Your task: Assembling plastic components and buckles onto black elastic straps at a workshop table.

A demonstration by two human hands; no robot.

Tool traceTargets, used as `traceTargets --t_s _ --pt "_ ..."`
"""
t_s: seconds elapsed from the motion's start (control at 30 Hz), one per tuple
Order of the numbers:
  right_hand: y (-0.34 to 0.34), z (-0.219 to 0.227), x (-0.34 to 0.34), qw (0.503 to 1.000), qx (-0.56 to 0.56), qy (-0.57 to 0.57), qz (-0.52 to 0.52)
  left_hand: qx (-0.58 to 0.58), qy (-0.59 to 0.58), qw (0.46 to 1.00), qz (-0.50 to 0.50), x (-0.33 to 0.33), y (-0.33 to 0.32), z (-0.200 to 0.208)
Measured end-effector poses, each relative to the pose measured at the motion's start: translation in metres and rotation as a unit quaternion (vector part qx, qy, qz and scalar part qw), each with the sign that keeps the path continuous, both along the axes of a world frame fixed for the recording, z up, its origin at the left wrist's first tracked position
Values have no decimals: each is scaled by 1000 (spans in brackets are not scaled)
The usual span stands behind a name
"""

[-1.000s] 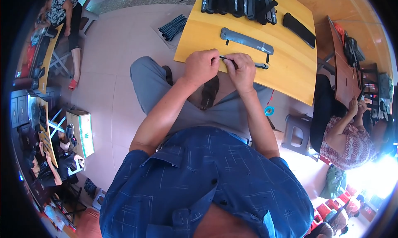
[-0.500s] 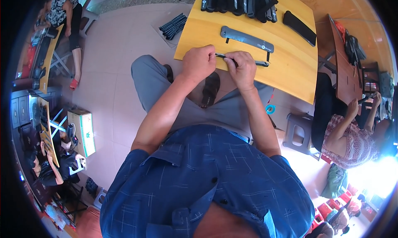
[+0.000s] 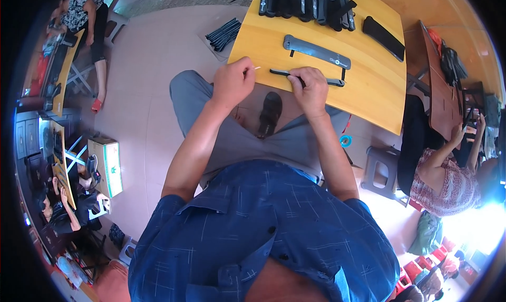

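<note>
My left hand point(image 3: 233, 82) is closed just off the near left edge of the yellow wooden table, with the tip of a thin pale stick point(image 3: 258, 68) showing from its fingers. At the table's near edge, my right hand point(image 3: 310, 90) pinches a narrow black-and-grey strip point(image 3: 336, 83), whose ends stick out on both sides of the fingers. A gap separates the stick from the strip's left end. Just beyond lies a flat grey strap point(image 3: 316, 52) with rounded ends, printing and two short black tabs. My right fingers hide the strip's middle.
Several black straps point(image 3: 305, 6) are piled at the table's point(image 3: 369, 99) far side, and a black flat piece point(image 3: 383, 37) lies at its right. A bundle of dark strips point(image 3: 222, 34) rests left of the table. A grey stool point(image 3: 382, 165) stands right; other people sit both sides.
My left hand has moved left, away from the strip's left end, and the pale stick now shows in its fingers. My right hand still holds the strip in nearly the same place.
</note>
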State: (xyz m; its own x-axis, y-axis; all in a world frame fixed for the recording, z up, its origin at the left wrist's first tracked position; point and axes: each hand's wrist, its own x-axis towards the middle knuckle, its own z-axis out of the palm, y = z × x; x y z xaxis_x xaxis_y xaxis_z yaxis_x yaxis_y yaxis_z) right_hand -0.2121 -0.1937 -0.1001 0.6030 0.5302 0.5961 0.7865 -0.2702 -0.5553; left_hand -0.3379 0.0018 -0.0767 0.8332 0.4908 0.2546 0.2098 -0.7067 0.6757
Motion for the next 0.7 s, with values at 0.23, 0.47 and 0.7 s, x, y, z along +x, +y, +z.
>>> traceTargets --t_s 0.23,0.47,0.7 --pt "0 0 1 1000 -18 -9 -3 -54 -78 993 -76 1 -24 -2" --pt "1 1 0 1000 -17 -3 -2 -49 -70 991 -103 13 -15 -6" --pt "1 2 -1 1000 -27 -6 0 -56 -56 991 -107 12 -11 -6"
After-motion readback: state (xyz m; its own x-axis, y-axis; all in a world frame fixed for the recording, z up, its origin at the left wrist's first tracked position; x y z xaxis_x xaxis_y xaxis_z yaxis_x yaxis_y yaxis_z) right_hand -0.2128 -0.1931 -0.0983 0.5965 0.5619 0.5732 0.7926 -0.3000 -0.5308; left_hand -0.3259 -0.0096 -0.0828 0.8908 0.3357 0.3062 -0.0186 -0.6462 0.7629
